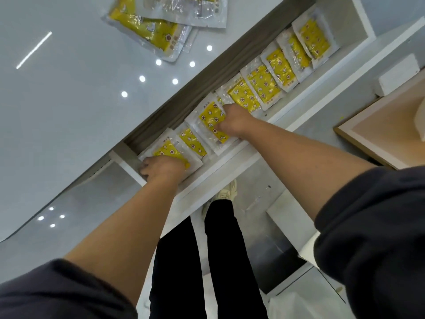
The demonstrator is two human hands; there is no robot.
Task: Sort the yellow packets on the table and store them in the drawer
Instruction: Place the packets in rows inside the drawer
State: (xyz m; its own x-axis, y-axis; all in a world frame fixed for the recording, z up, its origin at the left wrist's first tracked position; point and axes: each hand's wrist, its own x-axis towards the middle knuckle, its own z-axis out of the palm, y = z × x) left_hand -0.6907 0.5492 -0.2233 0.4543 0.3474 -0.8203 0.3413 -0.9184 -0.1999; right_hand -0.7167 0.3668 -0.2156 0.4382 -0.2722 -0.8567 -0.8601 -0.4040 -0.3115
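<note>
We lean over the glossy grey desk [69, 111], its smooth top mirroring round ceiling lights and one bright strip. Below its edge the white drawer [230, 166] stands open, long and narrow, with flat matte walls. Inside it, a row of packets [264, 86] lies overlapped like shingles: flat rectangular pouches of crinkly clear film with white sealed borders and yellow panels printed with small stars and moons.

Our left hand [161, 168] presses on the packet at the near end [169, 150], fingers curled down over its far edge; whether they pinch it we cannot tell. Our right hand [232, 122] rests on a middle packet [210, 122], fingers bent over its yellow face and pressed together against the film; a true grip is not visible.

More packets [161, 26] sit in a loose heap on the desk's far side, shiny and wrinkled, well apart from the drawer. Dark soft sleeves cover our upper arms.
</note>
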